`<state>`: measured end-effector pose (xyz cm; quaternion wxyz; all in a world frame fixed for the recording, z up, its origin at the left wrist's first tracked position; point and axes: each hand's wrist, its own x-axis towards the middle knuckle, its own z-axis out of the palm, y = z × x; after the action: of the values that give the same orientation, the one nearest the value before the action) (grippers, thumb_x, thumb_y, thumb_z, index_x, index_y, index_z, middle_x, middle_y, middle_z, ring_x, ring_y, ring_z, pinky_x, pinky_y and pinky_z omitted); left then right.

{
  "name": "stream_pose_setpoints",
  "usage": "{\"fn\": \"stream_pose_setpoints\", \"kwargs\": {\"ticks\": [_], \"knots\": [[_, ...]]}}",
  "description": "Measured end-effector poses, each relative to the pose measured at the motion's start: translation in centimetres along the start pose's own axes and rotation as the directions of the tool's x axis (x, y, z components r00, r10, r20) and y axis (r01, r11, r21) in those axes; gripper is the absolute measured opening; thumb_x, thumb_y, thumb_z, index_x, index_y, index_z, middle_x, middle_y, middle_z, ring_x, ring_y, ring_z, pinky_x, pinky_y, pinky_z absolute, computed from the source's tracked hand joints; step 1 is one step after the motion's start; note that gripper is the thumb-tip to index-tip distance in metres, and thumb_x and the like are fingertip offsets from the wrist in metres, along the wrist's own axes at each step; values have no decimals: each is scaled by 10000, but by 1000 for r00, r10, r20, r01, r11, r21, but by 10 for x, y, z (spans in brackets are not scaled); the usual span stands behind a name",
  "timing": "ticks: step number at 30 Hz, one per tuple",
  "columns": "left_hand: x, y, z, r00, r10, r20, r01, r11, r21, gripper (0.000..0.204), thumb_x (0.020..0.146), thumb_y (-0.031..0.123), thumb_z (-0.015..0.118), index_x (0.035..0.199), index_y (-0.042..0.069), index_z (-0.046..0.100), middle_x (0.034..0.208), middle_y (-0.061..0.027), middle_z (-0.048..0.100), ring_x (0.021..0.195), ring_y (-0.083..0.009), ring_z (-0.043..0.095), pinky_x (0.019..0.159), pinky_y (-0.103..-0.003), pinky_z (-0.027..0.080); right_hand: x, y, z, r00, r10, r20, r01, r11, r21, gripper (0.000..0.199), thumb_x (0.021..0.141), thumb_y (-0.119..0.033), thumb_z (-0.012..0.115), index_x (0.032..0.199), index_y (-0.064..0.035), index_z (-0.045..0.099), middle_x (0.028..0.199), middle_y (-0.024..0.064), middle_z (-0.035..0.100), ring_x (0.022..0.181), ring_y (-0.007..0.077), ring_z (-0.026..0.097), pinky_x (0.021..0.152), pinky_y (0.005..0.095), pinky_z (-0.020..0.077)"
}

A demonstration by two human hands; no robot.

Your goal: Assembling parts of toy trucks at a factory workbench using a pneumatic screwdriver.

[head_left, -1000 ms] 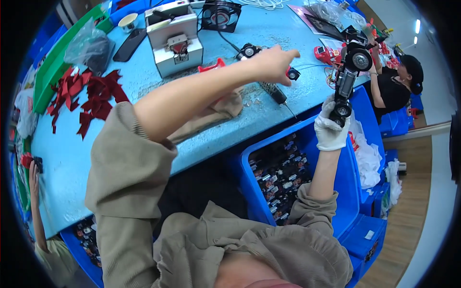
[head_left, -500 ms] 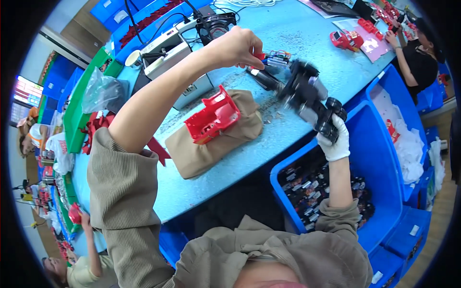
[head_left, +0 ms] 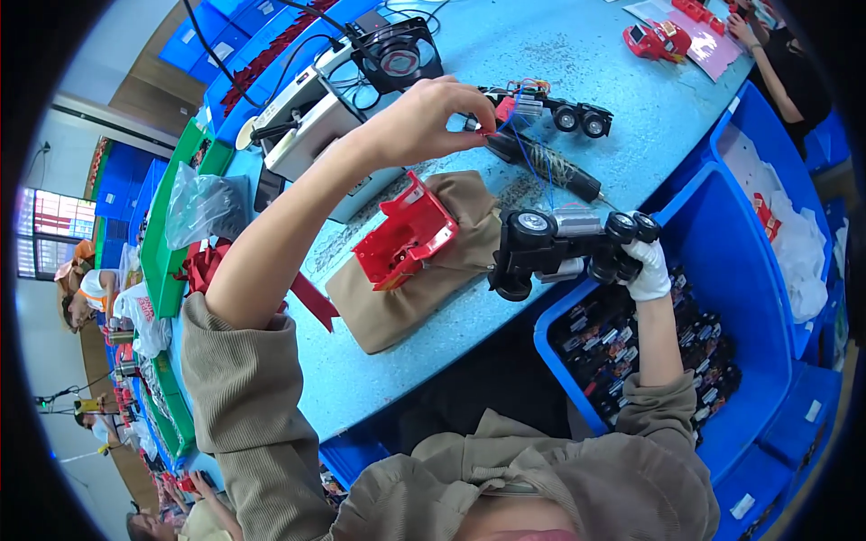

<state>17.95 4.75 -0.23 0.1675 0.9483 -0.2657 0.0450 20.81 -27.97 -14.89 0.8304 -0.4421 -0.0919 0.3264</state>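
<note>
Two hands are up over a light blue table. The left hand, bare, is raised above the tabletop with its fingertips pinched together on something small and red, where thin blue wires begin; what the piece is I cannot tell. Those wires run down to a black toy chassis with wheels, which the right hand, in a white glove, grips at its right end, fingers closed around the rear wheels. This chassis is held in the air just above the near table edge, between the tabletop and a blue bin full of small dark parts. Just left of the chassis a red toy shell lies tilted on a tan cloth pad. Beyond the left hand, on the table, lie a second chassis with black wheels and, just in front of it, a dark soldering iron. Farther back stand a small black fan and a white box unit with cables. At the far right corner another person's arm reaches toward a red toy truck.
</note>
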Motion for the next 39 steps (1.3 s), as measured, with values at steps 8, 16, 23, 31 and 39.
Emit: {"fn": "stream_pose_setpoints", "kwargs": {"ticks": [8, 16, 23, 31, 39], "knots": [[24, 15, 22, 985, -20, 169, 37, 994, -101, 128, 835, 158, 570, 929, 72, 587, 924, -127, 592, 886, -261, 562, 772, -379, 458, -1, 2, 3, 1000, -1, -11, 0, 1000, -4, 283, 688, -115, 714, 946, -59, 611, 844, 18, 630, 714, 114, 594, 636, 245, 483], [32, 3, 44, 923, 189, 336, -303, 895, 327, 203, 834, 204, 579, 1006, 102, 544, 822, -121, 592, 753, -295, 613, 633, -372, 484, -2, -1, 7, 999, 29, 41, -27, 998, -49, 313, 667, -110, 699, 948, -63, 571, 873, 46, 616, 770, 157, 606, 684, 274, 500], [24, 30, 45, 963, -20, 269, -94, 909, 405, 582, 786, 339, 631, 1250, 67, 409, 821, -122, 596, 682, -297, 616, 564, -362, 483, -7, -9, 18, 998, 25, 49, -20, 995, -100, 321, 657, -104, 710, 936, -65, 558, 852, 36, 612, 769, 143, 601, 683, 271, 492], [-16, 90, -8, 984, -175, -25, 172, 917, 359, 704, 764, 417, 635, 1287, 23, 374, 893, -127, 579, 670, -261, 611, 532, -324, 476, -5, -10, 7, 982, -83, 169, 112, 979, -169, 391, 602, -84, 748, 938, -58, 549, 886, 78, 637, 779, 172, 615, 727, 309, 500], [-130, 152, -64, 792, -576, 200, 528, 812, 248, 284, 760, 191, 679, 981, 27, 607, 792, -112, 614, 678, -257, 608, 597, -349, 477, -6, -16, 75, 797, -39, 603, 251, 929, -272, 314, 581, 7, 732, 863, -21, 599, 968, 158, 646, 872, 228, 622, 801, 336, 489]]}}
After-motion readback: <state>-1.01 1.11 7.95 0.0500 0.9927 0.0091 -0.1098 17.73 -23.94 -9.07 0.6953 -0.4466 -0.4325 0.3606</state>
